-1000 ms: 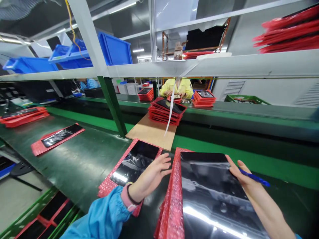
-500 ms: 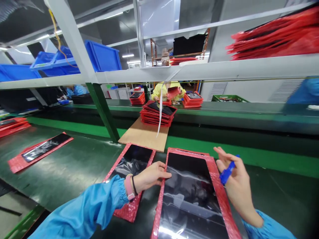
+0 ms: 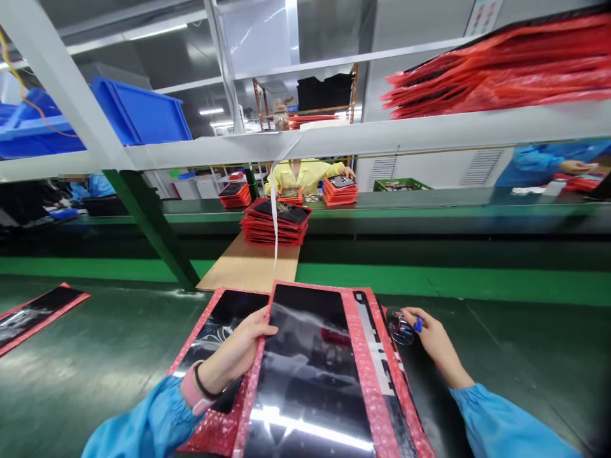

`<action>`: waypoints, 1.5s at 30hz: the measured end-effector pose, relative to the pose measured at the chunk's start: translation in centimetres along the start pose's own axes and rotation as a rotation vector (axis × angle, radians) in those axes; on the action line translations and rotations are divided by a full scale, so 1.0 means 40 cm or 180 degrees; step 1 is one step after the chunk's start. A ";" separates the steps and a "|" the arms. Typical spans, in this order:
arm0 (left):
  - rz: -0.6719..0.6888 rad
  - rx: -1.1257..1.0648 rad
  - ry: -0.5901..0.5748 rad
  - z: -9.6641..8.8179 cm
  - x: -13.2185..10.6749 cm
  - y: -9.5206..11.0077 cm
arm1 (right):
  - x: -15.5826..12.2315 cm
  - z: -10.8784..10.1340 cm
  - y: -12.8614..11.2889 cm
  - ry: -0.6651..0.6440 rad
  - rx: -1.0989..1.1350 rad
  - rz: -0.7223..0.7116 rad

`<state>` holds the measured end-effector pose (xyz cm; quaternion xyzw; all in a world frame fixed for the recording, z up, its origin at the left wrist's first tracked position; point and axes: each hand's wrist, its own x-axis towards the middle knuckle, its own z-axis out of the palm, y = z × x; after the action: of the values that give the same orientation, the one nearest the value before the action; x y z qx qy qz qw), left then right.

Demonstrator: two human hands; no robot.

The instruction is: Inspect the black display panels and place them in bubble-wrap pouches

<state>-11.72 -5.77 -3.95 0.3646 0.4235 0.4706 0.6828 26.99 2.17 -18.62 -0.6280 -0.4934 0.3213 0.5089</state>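
A black glossy panel in a red bubble-wrap sleeve (image 3: pixel 310 375) lies on the dark green belt in front of me. My left hand (image 3: pixel 236 353) grips its left edge, fingers curled over the red rim. Under my left forearm lies a second sleeved panel (image 3: pixel 217 331), partly covered. At the right edge of the top panel, another panel's strip (image 3: pixel 377 356) shows beneath it. My right hand (image 3: pixel 429 340) is off to the right, closed on a blue pen (image 3: pixel 418 326), its tip near a small clear roll of tape (image 3: pixel 400 331) on the belt.
A stack of red-sleeved panels (image 3: pixel 274 222) sits on a brown board (image 3: pixel 248 270) ahead. A person in yellow (image 3: pixel 305 175) works across the far belt beside more red stacks. One sleeved panel (image 3: pixel 33 315) lies far left. Red sleeves fill the upper right shelf (image 3: pixel 496 63); blue bins (image 3: pixel 138 114) upper left.
My view has swung right. The left hand moved onto the top panel's left edge and gripped it. My right hand dropped from above the panel to the belt on its right, beside the tape roll.
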 end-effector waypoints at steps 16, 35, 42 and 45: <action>0.0233 -0.0017 0.1001 -0.466 -0.037 0.010 | -0.130 -0.023 -0.184 0.0220 0.1220 -0.0289; 0.1250 0.2043 0.1657 -0.326 0.085 0.002 | -0.351 0.073 -0.305 -0.1269 -0.0975 -0.0755; 0.0576 0.1197 0.0029 -0.042 -0.006 -0.032 | -0.355 0.075 -0.297 -0.1253 -0.0982 -0.0826; -0.0122 0.0657 -0.0215 0.025 -0.033 -0.031 | -0.353 0.074 -0.289 -0.1183 -0.0752 -0.0745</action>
<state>-10.66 -7.47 -4.39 0.4405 0.4534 0.3987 0.6644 16.60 -10.30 -9.79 -0.5519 -0.6820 0.3102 0.3662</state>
